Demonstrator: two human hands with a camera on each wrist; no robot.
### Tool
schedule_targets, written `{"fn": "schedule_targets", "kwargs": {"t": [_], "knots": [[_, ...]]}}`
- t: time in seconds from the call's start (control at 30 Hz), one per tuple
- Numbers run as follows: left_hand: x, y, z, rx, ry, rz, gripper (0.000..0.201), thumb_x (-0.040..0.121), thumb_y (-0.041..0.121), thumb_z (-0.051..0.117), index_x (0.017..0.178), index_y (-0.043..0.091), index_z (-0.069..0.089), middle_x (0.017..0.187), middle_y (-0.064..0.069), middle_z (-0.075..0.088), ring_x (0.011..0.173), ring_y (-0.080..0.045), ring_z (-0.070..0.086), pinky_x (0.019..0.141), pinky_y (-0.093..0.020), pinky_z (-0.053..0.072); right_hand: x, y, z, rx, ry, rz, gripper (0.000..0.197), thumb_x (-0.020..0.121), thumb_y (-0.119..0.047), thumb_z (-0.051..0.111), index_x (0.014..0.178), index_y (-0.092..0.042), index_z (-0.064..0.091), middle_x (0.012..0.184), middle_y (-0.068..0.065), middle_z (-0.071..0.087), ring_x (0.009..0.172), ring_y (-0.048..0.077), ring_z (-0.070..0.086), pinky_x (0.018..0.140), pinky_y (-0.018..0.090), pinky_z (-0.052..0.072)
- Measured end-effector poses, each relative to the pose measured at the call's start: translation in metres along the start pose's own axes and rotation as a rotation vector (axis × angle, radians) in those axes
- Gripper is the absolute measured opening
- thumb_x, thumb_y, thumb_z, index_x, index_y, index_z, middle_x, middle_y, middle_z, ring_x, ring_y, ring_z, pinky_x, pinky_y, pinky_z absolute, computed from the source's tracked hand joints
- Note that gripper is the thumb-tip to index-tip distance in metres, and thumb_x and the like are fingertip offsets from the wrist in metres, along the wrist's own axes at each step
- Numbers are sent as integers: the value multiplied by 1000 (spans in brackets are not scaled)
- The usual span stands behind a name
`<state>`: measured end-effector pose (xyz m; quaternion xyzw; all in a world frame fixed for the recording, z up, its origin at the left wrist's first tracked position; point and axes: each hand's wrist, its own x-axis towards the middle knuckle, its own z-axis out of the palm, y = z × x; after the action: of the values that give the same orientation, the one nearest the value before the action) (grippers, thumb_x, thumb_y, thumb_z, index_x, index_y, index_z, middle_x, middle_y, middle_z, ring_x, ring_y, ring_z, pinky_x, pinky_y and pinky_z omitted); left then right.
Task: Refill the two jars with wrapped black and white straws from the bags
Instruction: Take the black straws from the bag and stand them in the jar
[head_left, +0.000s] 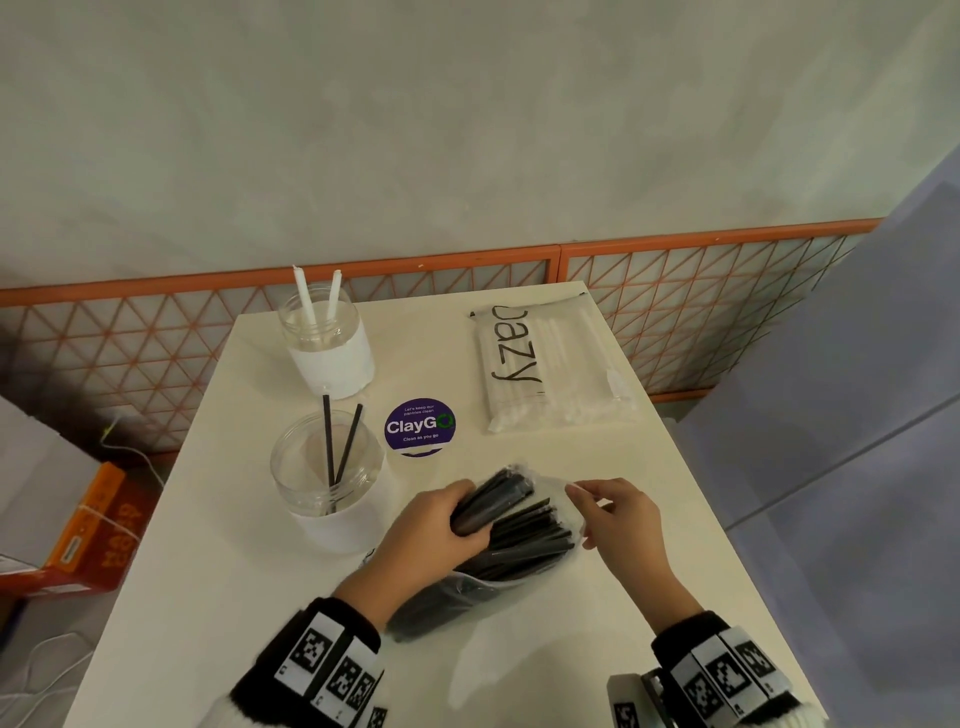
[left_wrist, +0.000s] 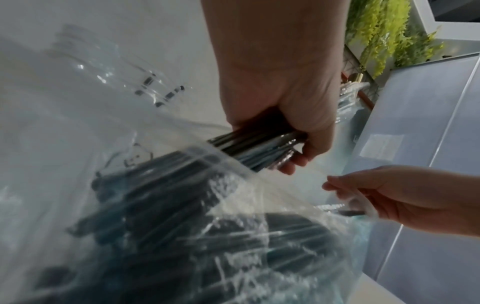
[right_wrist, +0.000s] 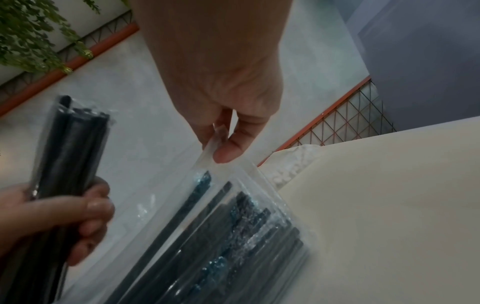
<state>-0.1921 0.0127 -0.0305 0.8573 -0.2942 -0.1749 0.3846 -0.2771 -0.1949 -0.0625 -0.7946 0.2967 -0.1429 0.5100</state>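
Note:
A clear bag of black straws (head_left: 519, 545) lies on the white table (head_left: 597, 649) in front of me. My left hand (head_left: 447, 519) grips a bundle of wrapped black straws (head_left: 493, 499) half drawn out of the bag's mouth; the same bundle (right_wrist: 72, 148) stands upright in the right wrist view. My right hand (head_left: 592, 499) pinches the bag's open edge (right_wrist: 210, 148) between thumb and fingers. The near jar (head_left: 327, 467) holds two black straws. The far jar (head_left: 324, 338) holds two white straws. A bag of white straws (head_left: 550, 364) lies at the back right.
A round purple ClayGo sticker (head_left: 420, 427) lies between the jars and the white-straw bag. An orange wire fence (head_left: 675, 291) runs behind the table. An orange box (head_left: 88, 530) stands on the floor at the left. A grey partition (head_left: 857, 415) rises on the right.

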Motion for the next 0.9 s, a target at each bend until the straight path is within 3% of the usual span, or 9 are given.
{"fn": "schedule_targets", "kwargs": {"t": [0.13,0.27,0.4,0.53,0.6,0.67,0.73,0.9], "knots": [[-1,16,-25,-187,222,-34,19,82,16,70,78,28,55,61,4,56,55,-6,52,57,-16,46,2,-3,2,-2,-14,14,12,87,-21,66,89,-12,73,90,2,66,40,5,56,43,9,42],[1,31,-67,-431,489,1,22,83,4,68,71,18,54,48,4,54,46,-10,52,56,-24,48,3,-6,8,-4,-18,25,11,87,-21,66,88,-12,73,84,5,67,38,7,57,44,8,42],[-6,47,-122,-591,690,139,25,87,-3,59,74,17,52,50,5,51,49,-13,50,59,-24,52,4,-6,13,-12,-19,31,12,87,-22,66,88,-12,72,76,7,69,40,11,58,45,7,41],[-8,38,-166,-514,866,225,29,86,10,64,70,33,59,54,8,56,59,-15,57,70,-28,53,5,-7,16,-31,-26,16,12,87,-22,66,90,-12,73,78,4,68,42,11,60,46,6,40],[-1,23,-168,-453,947,185,25,86,14,65,71,32,59,57,8,58,60,-10,59,69,-21,52,5,-7,17,-41,-31,17,12,88,-23,65,89,-13,72,77,5,68,43,11,61,46,7,40],[6,8,-157,-424,931,105,7,87,14,65,82,14,60,67,4,60,61,0,60,64,-10,48,5,-6,18,-42,-28,20,12,88,-23,65,89,-14,72,76,6,68,43,12,61,47,7,40],[12,-9,-139,-435,843,20,17,86,15,66,93,2,58,77,0,62,65,0,62,65,-12,48,5,-6,18,-43,-23,18,11,87,-24,66,88,-14,72,75,6,69,44,13,62,49,7,42],[18,-41,-104,-445,630,-170,19,80,14,74,89,20,58,85,4,65,80,-5,62,81,-25,49,4,-6,17,-28,-23,33,9,87,-24,66,87,-16,71,71,4,68,45,14,63,46,7,41]]}}
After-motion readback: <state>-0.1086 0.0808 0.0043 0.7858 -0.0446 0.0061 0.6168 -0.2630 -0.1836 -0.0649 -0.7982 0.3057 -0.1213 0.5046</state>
